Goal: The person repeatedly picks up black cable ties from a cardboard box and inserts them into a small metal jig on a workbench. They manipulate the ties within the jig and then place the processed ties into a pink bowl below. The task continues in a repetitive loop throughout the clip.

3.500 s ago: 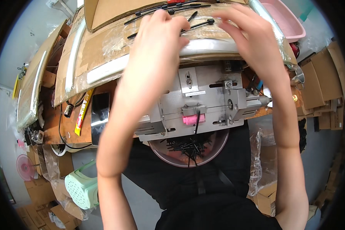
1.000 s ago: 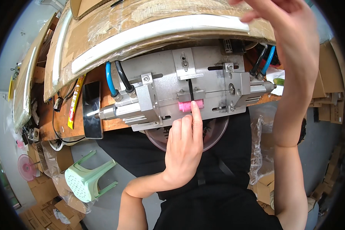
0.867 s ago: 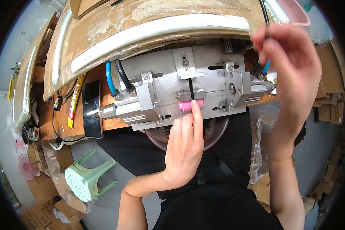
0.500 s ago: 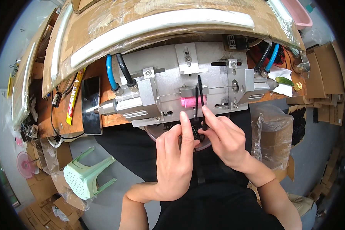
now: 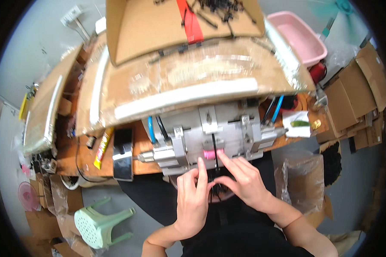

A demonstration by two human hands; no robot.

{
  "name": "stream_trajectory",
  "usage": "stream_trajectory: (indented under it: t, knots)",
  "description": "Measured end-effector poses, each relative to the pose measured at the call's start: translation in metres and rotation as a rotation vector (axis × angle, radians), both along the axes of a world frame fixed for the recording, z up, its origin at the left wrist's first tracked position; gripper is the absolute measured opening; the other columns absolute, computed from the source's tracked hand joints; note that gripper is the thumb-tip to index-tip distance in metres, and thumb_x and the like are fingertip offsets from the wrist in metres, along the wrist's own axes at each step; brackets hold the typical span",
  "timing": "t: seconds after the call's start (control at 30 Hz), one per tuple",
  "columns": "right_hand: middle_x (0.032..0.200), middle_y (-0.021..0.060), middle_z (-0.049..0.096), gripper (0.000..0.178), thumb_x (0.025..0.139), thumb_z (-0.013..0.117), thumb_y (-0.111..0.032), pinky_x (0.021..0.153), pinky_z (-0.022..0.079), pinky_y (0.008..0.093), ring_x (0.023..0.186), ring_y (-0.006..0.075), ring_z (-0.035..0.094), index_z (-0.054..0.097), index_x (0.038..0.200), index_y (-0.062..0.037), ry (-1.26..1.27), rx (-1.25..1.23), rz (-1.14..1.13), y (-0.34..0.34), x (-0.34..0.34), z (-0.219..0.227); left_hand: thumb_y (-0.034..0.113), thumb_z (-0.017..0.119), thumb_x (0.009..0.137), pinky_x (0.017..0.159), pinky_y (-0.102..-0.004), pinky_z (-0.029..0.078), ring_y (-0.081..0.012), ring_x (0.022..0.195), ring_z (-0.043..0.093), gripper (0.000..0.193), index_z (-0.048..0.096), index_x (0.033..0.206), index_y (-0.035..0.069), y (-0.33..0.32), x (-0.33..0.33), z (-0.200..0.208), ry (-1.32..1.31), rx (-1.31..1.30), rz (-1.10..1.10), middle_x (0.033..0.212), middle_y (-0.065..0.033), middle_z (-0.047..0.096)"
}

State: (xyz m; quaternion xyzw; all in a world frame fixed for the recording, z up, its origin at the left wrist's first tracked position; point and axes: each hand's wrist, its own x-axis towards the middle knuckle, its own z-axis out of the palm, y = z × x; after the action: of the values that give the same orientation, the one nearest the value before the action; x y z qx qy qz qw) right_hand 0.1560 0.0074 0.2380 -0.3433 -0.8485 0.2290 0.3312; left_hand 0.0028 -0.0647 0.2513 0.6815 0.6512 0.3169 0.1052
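Observation:
A thin black wand with a brush-like tip, like a mascara wand [image 5: 215, 147], lies lengthwise over a pink cylindrical piece [image 5: 208, 154] at the middle of a metal clamping fixture [image 5: 227, 124]. My right hand [image 5: 244, 182] has its index fingertip against the wand's side and its thumb near the lower end; blur hides the exact grip. Left of the wand, my left hand [image 5: 193, 203] points its index finger up toward the fixture, its thumb out toward the right thumb. Below the fixture, a bowl with black wands [image 5: 221, 195] is partly hidden by my hands.
A cardboard box [image 5: 146, 34] with black parts stands on a cardboard cover [image 5: 176, 77] above the fixture. Blue hoses [image 5: 278, 107] run to both side cylinders. A black phone-like slab [image 5: 123, 156] lies left. A green stool [image 5: 92, 227] and a plastic-lined carton [image 5: 302, 180] flank me.
The view has tilted up, bringing the box of black parts into sight. Two wands showed apart before; now one distinct wand is visible over the pink piece. Both hands stay near the fixture.

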Motion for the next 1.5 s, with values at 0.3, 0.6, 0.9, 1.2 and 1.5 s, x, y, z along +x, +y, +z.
stream_trajectory:
  t: [0.3, 0.6, 0.9, 1.2, 1.5]
  knots:
    - [0.092, 0.0124, 0.067, 0.052, 0.080, 0.075, -0.010, 0.066, 0.049, 0.0336, 0.073, 0.0234, 0.059, 0.058, 0.127, 0.0003, 0.316, 0.099, -0.149, 0.028, 0.021, 0.072, -0.007, 0.068, 0.078, 0.082, -0.0365, 0.043, -0.0281, 0.090, 0.049, 0.062, 0.052, 0.137, 0.003, 0.018, -0.008, 0.057, -0.032, 0.215, -0.030, 0.099, -0.0128, 0.052]
    - [0.105, 0.0140, 0.066, 0.049, 0.101, 0.051, -0.038, 0.080, 0.051, 0.0321, 0.093, 0.0204, 0.062, 0.052, 0.132, 0.0003, 0.372, -0.117, -0.198, 0.138, 0.032, 0.090, -0.003, 0.068, 0.081, 0.088, -0.0364, 0.042, -0.0291, 0.097, 0.050, 0.059, 0.052, 0.137, 0.006, 0.062, -0.036, 0.053, 0.082, 0.322, -0.118, 0.105, -0.0144, 0.053]
    - [0.119, 0.0192, 0.063, 0.058, 0.101, 0.041, -0.050, 0.098, 0.043, 0.0372, 0.116, 0.0301, 0.058, 0.055, 0.126, 0.0004, 0.244, 0.076, -0.363, 0.342, 0.004, 0.149, 0.018, 0.059, 0.095, 0.088, -0.0413, 0.044, -0.0346, 0.098, 0.053, 0.037, 0.058, 0.127, 0.001, 0.257, -0.158, 0.094, 0.173, 0.448, 0.036, 0.102, -0.0205, 0.057]
    - [0.117, 0.0309, 0.059, 0.069, 0.098, 0.034, -0.059, 0.095, 0.043, 0.0512, 0.111, 0.0454, 0.056, 0.056, 0.116, 0.0041, 0.113, 0.289, -0.483, 0.524, -0.048, 0.168, 0.040, 0.045, 0.100, 0.098, -0.0451, 0.040, -0.0369, 0.113, 0.048, 0.049, 0.055, 0.131, 0.003, 0.459, -0.184, 0.121, 0.217, 0.422, 0.184, 0.120, -0.0230, 0.052]
    - [0.129, 0.0292, 0.055, 0.078, 0.097, 0.030, -0.062, 0.105, 0.039, 0.0452, 0.123, 0.0413, 0.050, 0.050, 0.132, 0.0036, -0.270, 0.301, -0.445, 0.613, -0.071, 0.175, 0.055, 0.031, 0.099, 0.113, -0.0449, 0.024, -0.0303, 0.136, 0.035, 0.066, 0.050, 0.138, 0.006, 0.566, -0.204, 0.091, 0.161, 0.245, 0.353, 0.145, -0.0151, 0.043]
